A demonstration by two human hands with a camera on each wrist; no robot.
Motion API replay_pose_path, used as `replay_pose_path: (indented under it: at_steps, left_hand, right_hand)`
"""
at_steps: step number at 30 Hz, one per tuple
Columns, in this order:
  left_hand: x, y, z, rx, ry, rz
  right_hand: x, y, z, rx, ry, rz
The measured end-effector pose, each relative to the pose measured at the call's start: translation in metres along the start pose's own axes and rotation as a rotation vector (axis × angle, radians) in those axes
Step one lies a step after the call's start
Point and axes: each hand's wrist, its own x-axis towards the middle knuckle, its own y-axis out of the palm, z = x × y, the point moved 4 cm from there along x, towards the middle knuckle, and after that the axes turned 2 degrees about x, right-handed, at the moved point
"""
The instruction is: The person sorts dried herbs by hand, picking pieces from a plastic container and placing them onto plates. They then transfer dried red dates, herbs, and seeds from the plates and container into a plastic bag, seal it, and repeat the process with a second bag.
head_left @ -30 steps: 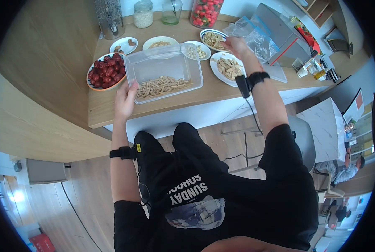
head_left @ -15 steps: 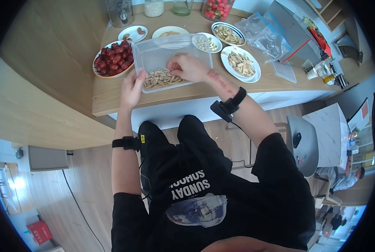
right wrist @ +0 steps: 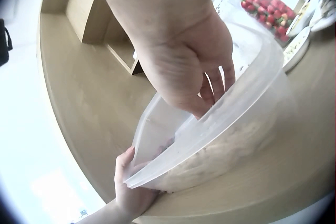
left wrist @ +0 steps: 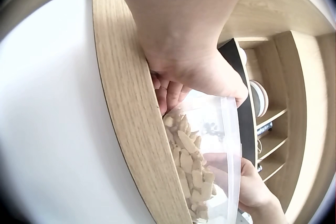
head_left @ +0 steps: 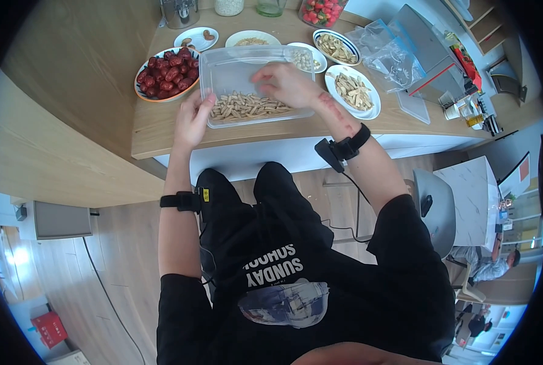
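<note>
A clear plastic container (head_left: 227, 72) stands at the counter's front edge, with many pale dried root slices (head_left: 238, 108) along its near side. My left hand (head_left: 192, 120) grips its left end, thumb over the rim and fingers beneath, as the left wrist view also shows (left wrist: 184, 71). Inside the container, my right hand (head_left: 291, 86) hovers over the slices, its fingers loosely extended and blurred. In the right wrist view those fingers (right wrist: 214, 85) point down past the rim, holding nothing visible. A white plate (head_left: 376, 100) of similar slices lies right of the container.
Left of the container stands a bowl (head_left: 139, 90) of red dates. Behind it are small plates (head_left: 210, 33) and a blue-rimmed bowl (head_left: 358, 59) of dried slices. Plastic bags (head_left: 393, 58) and a flat clear lid (head_left: 414, 108) lie farther right. Jars line the back.
My right hand has come left from the blue-rimmed bowl into the container, dipped to the slices, then lifted slightly with its fingers loosened. My left hand keeps its grip on the container.
</note>
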Motion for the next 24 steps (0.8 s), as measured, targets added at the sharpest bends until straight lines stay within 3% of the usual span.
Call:
replay_pose_path:
  at_steps: [6,10,12,19,21,24]
  left_hand:
    - [-0.002,-0.001,-0.005,-0.004,0.020,0.001]
    - [-0.001,-0.001,-0.005,0.020,0.014,0.006]
    - [-0.001,0.000,-0.005,-0.019,0.024,-0.002]
    - [-0.001,-0.001,-0.002,0.020,0.013,-0.006]
    - [-0.001,0.000,-0.003,0.004,0.014,-0.006]
    - [-0.001,0.000,-0.004,-0.009,0.017,-0.003]
  right_hand:
    - [0.002,0.023,0.008,-0.047,0.043,0.183]
    - [0.002,0.020,0.010,-0.098,0.013,0.203]
    - [0.000,0.019,0.006,0.054,0.131,0.264]
    - [-0.004,0.007,0.001,0.088,0.134,0.228]
    - [-0.004,-0.001,0.001,0.071,0.114,0.121]
    - [-0.004,-0.005,0.006,0.067,0.080,0.096]
